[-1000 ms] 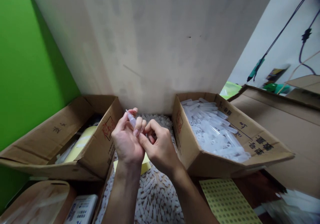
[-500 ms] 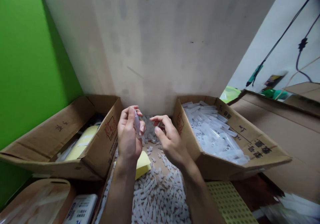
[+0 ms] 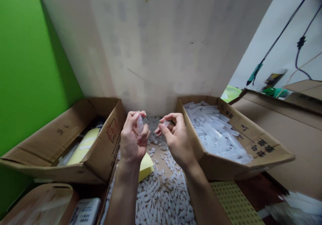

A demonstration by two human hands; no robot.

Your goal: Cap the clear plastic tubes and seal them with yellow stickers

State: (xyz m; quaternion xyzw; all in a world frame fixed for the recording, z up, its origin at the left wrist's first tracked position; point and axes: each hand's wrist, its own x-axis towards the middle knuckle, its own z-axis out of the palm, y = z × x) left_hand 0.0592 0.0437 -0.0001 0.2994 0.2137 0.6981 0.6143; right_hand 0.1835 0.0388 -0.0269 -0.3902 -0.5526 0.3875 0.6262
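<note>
My left hand is closed around a translucent plastic piece, held upright between the fingers and thumb. Across from it, my right hand pinches a small clear plastic part between thumb and fingertips. A gap separates the two hands. Beneath them, many small white plastic pieces lie scattered over a cardboard surface. A folded yellow paper rests on that surface beside my left wrist.
At the right, a cardboard box holds many translucent tubes. Another cardboard box at the left contains a yellow roll-like item. A white panel rises behind. A yellow dotted sheet lies at lower right.
My right hand has shifted slightly right, and the clear part now shows in its pinch. My left hand has turned a little, with its piece still held.
</note>
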